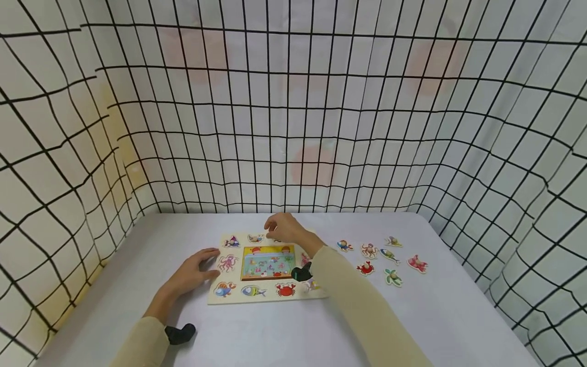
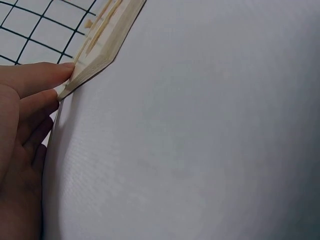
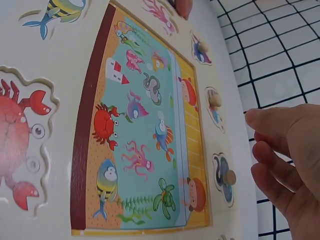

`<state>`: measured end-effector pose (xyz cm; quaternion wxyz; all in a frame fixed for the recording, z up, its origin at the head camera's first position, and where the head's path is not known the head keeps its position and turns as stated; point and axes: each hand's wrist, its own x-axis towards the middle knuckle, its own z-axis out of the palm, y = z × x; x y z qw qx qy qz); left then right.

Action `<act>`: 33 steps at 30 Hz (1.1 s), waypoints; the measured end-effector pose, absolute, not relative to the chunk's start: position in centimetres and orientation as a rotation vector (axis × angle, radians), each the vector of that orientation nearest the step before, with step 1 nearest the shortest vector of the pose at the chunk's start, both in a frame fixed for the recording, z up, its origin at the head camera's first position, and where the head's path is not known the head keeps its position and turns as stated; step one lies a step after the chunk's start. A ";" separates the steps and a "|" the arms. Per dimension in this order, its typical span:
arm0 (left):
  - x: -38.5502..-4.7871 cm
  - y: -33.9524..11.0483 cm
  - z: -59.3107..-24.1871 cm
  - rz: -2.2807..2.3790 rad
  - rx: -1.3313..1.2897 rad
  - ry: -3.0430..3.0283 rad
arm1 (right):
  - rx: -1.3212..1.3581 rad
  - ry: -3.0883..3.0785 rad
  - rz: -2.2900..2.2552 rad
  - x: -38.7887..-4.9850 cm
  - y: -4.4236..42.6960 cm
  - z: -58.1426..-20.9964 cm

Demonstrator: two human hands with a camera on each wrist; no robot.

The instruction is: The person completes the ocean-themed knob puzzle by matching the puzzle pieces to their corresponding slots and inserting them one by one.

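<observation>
A pale wooden puzzle board (image 1: 271,299) with sea-animal pictures lies on the table. My left hand (image 1: 190,272) rests against its left side; in the left wrist view, the thumb and fingers (image 2: 37,77) touch the board's edge near a corner. Over the board's far edge, my right hand (image 1: 285,228) has loosely bent fingers and holds nothing. Beside that hand, in the right wrist view, a grey eel piece (image 3: 225,185) with a wooden knob sits in its recess. Two more knobbed pieces sit in that row: a purple fish (image 3: 201,51) and a small striped animal (image 3: 215,110).
Several loose sea-animal pieces lie right of the board, among them a red crab (image 1: 365,267), a green turtle (image 1: 393,277), an octopus (image 1: 369,250) and a pink-red piece (image 1: 417,263). Black grid netting (image 1: 289,135) over white walls surrounds the table's back and sides.
</observation>
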<state>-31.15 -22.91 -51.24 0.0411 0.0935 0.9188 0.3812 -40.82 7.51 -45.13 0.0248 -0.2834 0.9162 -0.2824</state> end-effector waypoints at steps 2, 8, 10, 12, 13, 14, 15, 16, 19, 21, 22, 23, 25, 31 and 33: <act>-31.1 -23.0 -51.2 1.174 0.291 2.812 | -0.898 2.824 -0.894 -40.8 7.8 -45.0; -31.0 -23.1 -51.5 1.209 0.301 2.805 | -0.916 2.832 -0.894 -40.4 8.9 -44.7; -31.0 -23.1 -51.6 1.212 0.305 2.807 | -0.893 2.834 -0.907 -40.2 9.3 -44.5; -31.0 -23.1 -51.7 1.211 0.312 2.811 | -0.874 2.832 -0.932 -40.0 9.7 -44.4; -31.0 -23.1 -51.8 1.209 0.316 2.816 | -0.875 2.835 -0.937 -39.9 10.0 -44.3; -31.0 -23.1 -51.8 1.210 0.320 2.818 | -0.875 2.837 -0.940 -39.9 10.2 -44.2; -31.1 -23.1 -51.8 1.206 0.324 2.824 | -0.878 2.837 -0.949 -39.8 10.4 -44.0; -31.1 -23.2 -51.8 1.208 0.326 2.828 | -0.887 2.841 -0.947 -39.9 10.7 -43.8; -31.2 -23.2 -51.7 1.202 0.324 2.844 | -0.912 2.849 -0.923 -40.0 11.5 -43.6; -31.2 -23.2 -51.6 1.196 0.320 2.846 | -0.909 2.853 -0.911 -40.0 12.1 -43.5; -31.3 -23.1 -51.6 1.193 0.317 2.847 | -0.905 2.854 -0.910 -40.0 12.5 -43.5; -31.3 -23.1 -51.5 1.190 0.316 2.847 | -0.895 2.853 -0.912 -40.0 12.9 -43.5; -31.4 -23.0 -51.5 1.186 0.314 2.847 | -0.884 2.857 -0.925 -39.9 13.7 -43.5; -31.2 -22.9 -51.5 1.188 0.302 2.836 | -0.853 2.866 -0.956 -39.1 15.8 -43.0; -31.2 -22.9 -51.6 1.195 0.304 2.835 | -0.838 2.873 -0.950 -38.9 16.5 -42.9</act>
